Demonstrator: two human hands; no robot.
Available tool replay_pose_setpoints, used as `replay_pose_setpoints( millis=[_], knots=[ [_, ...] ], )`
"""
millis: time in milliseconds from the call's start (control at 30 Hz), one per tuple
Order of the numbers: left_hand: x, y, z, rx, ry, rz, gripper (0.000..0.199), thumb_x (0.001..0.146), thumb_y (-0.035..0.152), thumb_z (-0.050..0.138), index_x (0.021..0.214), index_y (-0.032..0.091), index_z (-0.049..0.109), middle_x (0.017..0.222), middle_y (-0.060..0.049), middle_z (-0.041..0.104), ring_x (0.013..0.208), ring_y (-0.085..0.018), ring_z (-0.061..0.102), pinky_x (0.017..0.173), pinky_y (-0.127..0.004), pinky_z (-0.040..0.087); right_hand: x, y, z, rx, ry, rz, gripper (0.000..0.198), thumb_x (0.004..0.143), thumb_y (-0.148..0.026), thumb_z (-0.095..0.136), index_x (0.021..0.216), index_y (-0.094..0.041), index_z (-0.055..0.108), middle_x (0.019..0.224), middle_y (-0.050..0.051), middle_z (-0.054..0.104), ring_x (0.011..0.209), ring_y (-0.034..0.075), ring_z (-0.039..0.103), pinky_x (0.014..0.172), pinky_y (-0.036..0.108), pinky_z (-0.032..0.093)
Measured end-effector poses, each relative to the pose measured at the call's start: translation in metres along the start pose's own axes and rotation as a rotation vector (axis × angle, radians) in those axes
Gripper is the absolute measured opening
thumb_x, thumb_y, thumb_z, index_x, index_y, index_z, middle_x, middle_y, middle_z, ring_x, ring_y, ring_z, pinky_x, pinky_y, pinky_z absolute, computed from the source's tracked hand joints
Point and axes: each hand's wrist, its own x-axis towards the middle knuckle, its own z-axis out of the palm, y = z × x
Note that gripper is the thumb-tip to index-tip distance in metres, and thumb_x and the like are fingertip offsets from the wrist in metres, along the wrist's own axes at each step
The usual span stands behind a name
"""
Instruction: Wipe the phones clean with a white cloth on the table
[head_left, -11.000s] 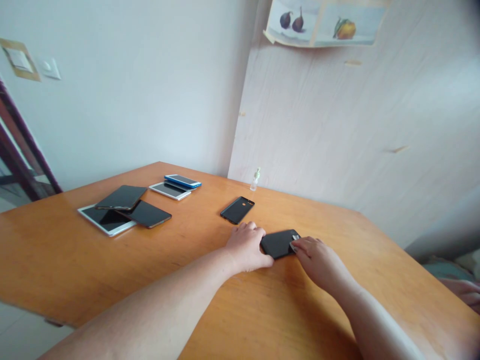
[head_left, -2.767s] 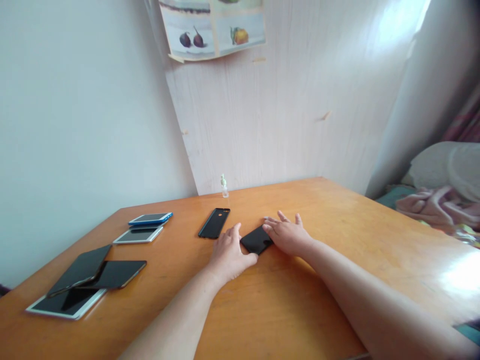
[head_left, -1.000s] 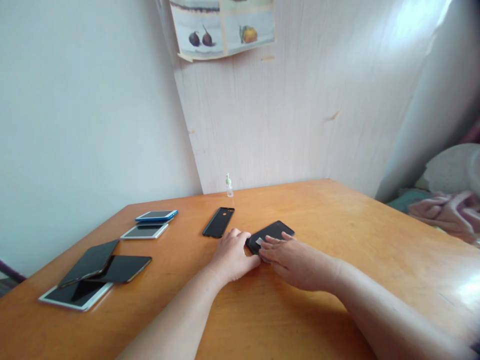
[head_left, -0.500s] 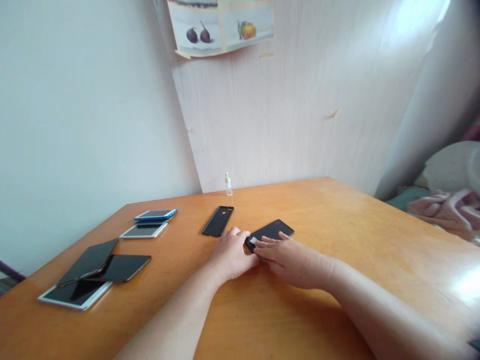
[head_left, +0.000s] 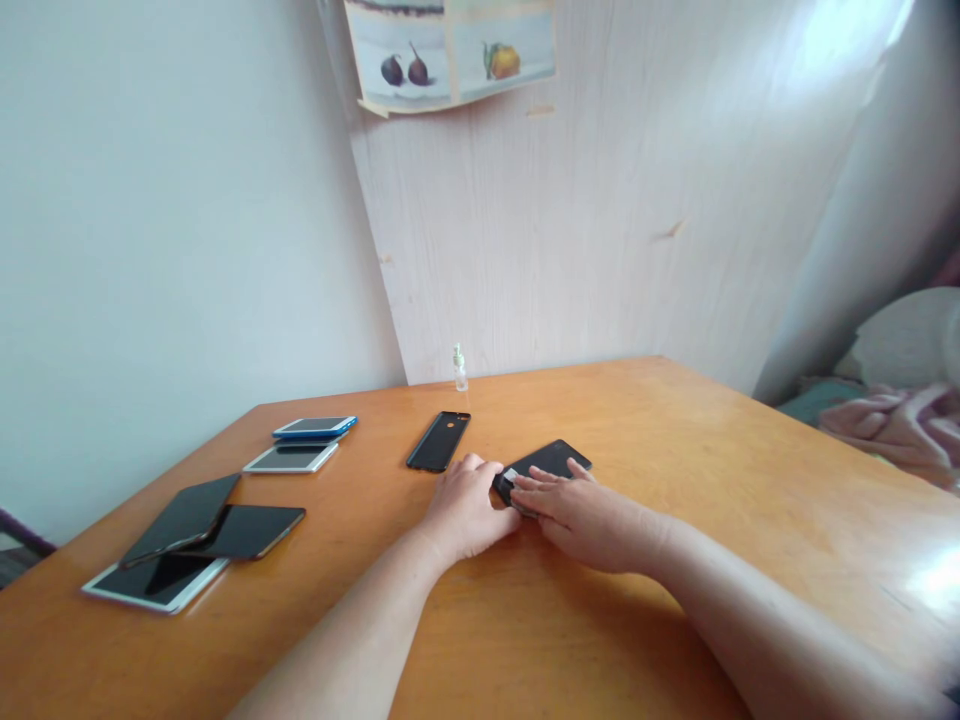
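Note:
A black phone lies on the wooden table in front of me, its far end uncovered. My left hand grips its near left end between thumb and fingers. Across the phone's near part rests my right hand, palm down with fingers stretched out nearly flat. Beside those fingertips shows a small whitish patch; whether it is a label or a loose piece I cannot tell. Just beyond my left hand lies an empty black phone case, its inside facing up.
At the left are a white tablet under two dark devices, a white device and a blue-edged phone. A small pump bottle stands at the table's back edge, near the wall.
My right fingers have shifted slightly on the phone, showing more of the whitish patch. My left hand keeps its grip. The whole view has moved a little.

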Motion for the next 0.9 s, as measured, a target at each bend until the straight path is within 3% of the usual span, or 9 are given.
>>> replay_pose_setpoints(
  millis=[200,267,400,467,533,700,767,900],
  knots=[
    [0.001,0.0,0.0,0.009,-0.019,0.0,0.042,0.069,0.044,0.065,0.108,0.027,0.063,0.104,-0.005,0.058,0.101,-0.025,0.056,0.087,-0.033,0.045,-0.001,0.026,-0.006,-0.155,0.047,0.387,0.044,0.088,-0.019,0.034,0.125,-0.019,0.058,0.145,0.014,0.046,0.137,0.038,0.033,0.098,0.08,0.009],
    [0.0,0.001,-0.001,0.013,-0.018,-0.002,0.043,0.069,0.044,0.065,0.109,0.027,0.063,0.104,-0.005,0.058,0.101,-0.025,0.056,0.088,-0.033,0.045,0.0,0.024,-0.005,-0.146,0.052,0.342,0.045,0.087,-0.017,0.035,0.127,-0.019,0.056,0.147,0.014,0.043,0.138,0.036,0.032,0.1,0.078,0.012],
    [0.0,0.002,-0.001,0.007,-0.015,-0.01,0.044,0.07,0.045,0.064,0.111,0.027,0.063,0.103,-0.005,0.058,0.101,-0.025,0.057,0.087,-0.033,0.045,0.002,0.003,-0.001,-0.04,0.03,0.059,0.048,0.089,-0.02,0.034,0.135,-0.024,0.049,0.149,0.009,0.041,0.14,0.031,0.03,0.105,0.072,0.016],
    [0.0,0.002,-0.001,0.004,-0.014,-0.009,0.044,0.071,0.045,0.064,0.111,0.027,0.063,0.103,-0.005,0.059,0.101,-0.025,0.057,0.087,-0.033,0.045,0.001,-0.002,0.0,-0.001,0.017,-0.016,0.048,0.092,-0.024,0.032,0.138,-0.028,0.046,0.15,0.007,0.041,0.14,0.031,0.031,0.105,0.071,0.018],
    [0.0,0.001,-0.001,0.001,-0.015,-0.012,0.046,0.07,0.045,0.064,0.112,0.028,0.062,0.103,-0.005,0.058,0.101,-0.026,0.057,0.087,-0.033,0.045,0.001,0.003,0.0,-0.015,0.023,0.029,0.046,0.094,-0.027,0.031,0.137,-0.029,0.048,0.149,0.007,0.042,0.138,0.032,0.033,0.103,0.074,0.017],
    [0.001,0.0,0.0,0.017,-0.025,-0.011,0.049,0.069,0.045,0.065,0.114,0.027,0.061,0.107,-0.006,0.058,0.104,-0.026,0.056,0.09,-0.034,0.044,0.002,0.025,-0.003,-0.138,0.082,0.37,0.043,0.095,-0.027,0.029,0.128,-0.021,0.055,0.145,0.013,0.045,0.135,0.037,0.036,0.097,0.081,0.011],
    [0.0,0.0,0.0,0.019,-0.022,-0.013,0.048,0.069,0.044,0.065,0.113,0.027,0.061,0.106,-0.006,0.058,0.103,-0.026,0.056,0.089,-0.034,0.044,0.004,0.023,-0.002,-0.128,0.077,0.337,0.043,0.095,-0.027,0.03,0.13,-0.02,0.054,0.147,0.014,0.043,0.137,0.035,0.035,0.099,0.079,0.012],
    [0.0,0.001,0.001,0.007,-0.003,-0.019,0.047,0.07,0.046,0.064,0.112,0.028,0.062,0.104,-0.006,0.058,0.101,-0.026,0.056,0.088,-0.033,0.045,0.005,0.003,0.003,-0.014,0.036,0.059,0.047,0.096,-0.03,0.029,0.141,-0.027,0.043,0.151,0.008,0.038,0.14,0.031,0.03,0.105,0.072,0.014]
  ],
)
